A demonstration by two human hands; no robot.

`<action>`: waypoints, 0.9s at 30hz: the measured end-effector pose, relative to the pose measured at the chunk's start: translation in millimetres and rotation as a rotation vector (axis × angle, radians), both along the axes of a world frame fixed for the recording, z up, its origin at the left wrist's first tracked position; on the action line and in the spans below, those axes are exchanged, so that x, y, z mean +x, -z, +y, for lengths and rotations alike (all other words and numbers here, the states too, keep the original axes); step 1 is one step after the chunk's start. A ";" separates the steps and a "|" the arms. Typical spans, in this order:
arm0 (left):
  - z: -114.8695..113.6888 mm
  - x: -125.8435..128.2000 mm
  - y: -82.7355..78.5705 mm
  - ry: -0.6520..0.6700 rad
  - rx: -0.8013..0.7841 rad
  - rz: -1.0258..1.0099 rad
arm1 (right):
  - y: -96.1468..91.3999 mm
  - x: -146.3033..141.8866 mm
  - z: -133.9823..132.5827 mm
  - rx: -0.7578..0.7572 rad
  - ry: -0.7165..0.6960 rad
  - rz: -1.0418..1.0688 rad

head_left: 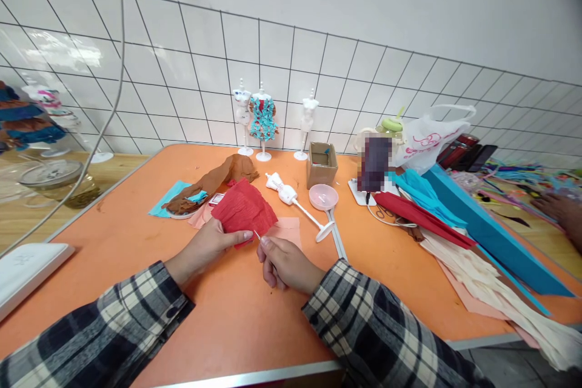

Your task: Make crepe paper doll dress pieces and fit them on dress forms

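Note:
My left hand (207,247) is closed on the near edge of a piece of red crepe paper (243,209) held just above the orange table (236,321). My right hand (284,264) is closed in a pinch on a thin needle or pin (257,235) whose tip touches the red paper's edge. A pale pink paper sheet (287,229) lies under and behind my right hand. A small white mannequin on a stand (291,197) lies on its side just beyond the paper.
Brown and teal crepe paper (207,185) lies at the left. Three small mannequins (262,118) stand by the tiled wall. A cardboard box (321,163), a pink dish (324,197), long folded paper sheets (464,218) and another person's hand (561,209) are at the right.

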State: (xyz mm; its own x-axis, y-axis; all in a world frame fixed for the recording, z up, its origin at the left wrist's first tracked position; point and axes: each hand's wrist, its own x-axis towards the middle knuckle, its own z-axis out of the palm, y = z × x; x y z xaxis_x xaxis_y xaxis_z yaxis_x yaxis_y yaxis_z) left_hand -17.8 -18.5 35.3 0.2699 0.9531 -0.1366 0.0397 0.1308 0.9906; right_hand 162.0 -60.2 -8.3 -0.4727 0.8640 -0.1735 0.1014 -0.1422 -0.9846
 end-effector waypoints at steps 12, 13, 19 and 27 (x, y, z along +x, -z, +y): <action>1.4 0.9 1.2 -0.023 0.188 0.144 | -3.6 -1.7 -0.4 -0.018 0.046 0.020; 2.3 -0.3 3.6 -0.025 0.200 0.165 | -2.9 -2.0 -0.3 -0.022 0.049 0.026; 3.3 -2.7 7.7 0.000 0.214 0.228 | -2.0 -3.3 -0.2 -0.021 0.052 0.069; 2.6 -3.8 8.6 0.011 0.118 0.113 | -0.4 -3.7 0.4 -0.028 0.045 0.062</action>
State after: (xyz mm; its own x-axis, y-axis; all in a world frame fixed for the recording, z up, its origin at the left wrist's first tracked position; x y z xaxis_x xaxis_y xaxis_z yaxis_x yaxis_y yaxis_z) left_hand -21.6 -15.9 26.8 0.2700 0.9614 -0.0538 0.1526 0.0124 0.9882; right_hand 158.3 -59.8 -8.0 -0.4440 0.8798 -0.1697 0.0336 -0.1730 -0.9844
